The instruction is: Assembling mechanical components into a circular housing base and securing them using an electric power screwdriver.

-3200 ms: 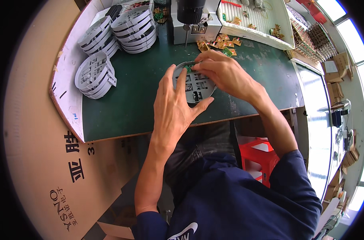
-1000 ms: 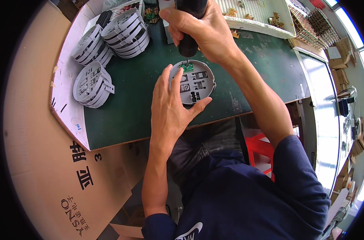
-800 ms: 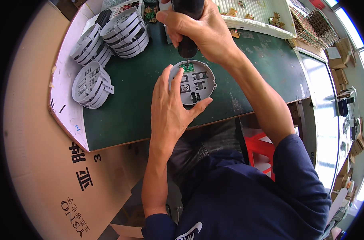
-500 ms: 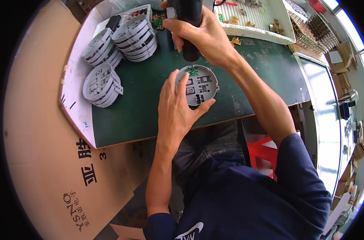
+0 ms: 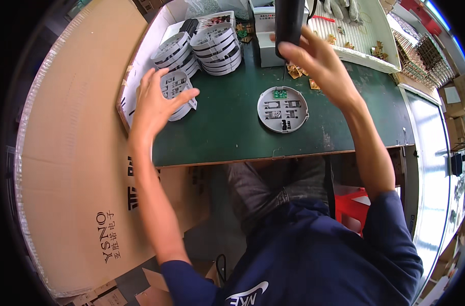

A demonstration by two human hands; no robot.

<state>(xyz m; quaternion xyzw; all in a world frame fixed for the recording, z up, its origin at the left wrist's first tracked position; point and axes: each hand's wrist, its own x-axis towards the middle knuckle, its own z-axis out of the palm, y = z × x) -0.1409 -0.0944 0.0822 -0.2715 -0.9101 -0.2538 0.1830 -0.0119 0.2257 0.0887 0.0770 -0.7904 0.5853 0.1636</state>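
Observation:
A round grey plastic housing point(image 5: 264, 108) lies on the green tabletop, with a small green circuit board point(image 5: 280, 94) inside near its far rim. Above and beyond it, my right hand point(image 5: 322, 64) is around a black electric screwdriver point(image 5: 288, 23), thumb along its near end. The screwdriver's thin bit points down, apart from the board. Off to the left, my left hand point(image 5: 153, 107) spreads over the nearest stack of similar grey housings point(image 5: 179, 113), thumb and fingers apart at either side. Whether its fingertips touch the top housing, I cannot tell.
Two more stacks of grey housings point(image 5: 215, 48) stand behind the left hand. A white box point(image 5: 267, 51) sits behind the screwdriver. Brass-coloured parts point(image 5: 295, 71) lie near a white ribbed tray point(image 5: 365, 38) at the back right. The table's front edge point(image 5: 232, 161) runs before me.
My left hand has left the housing on the table and moved left to the stack. The screwdriver has lifted off the circuit board. The whole view has shifted.

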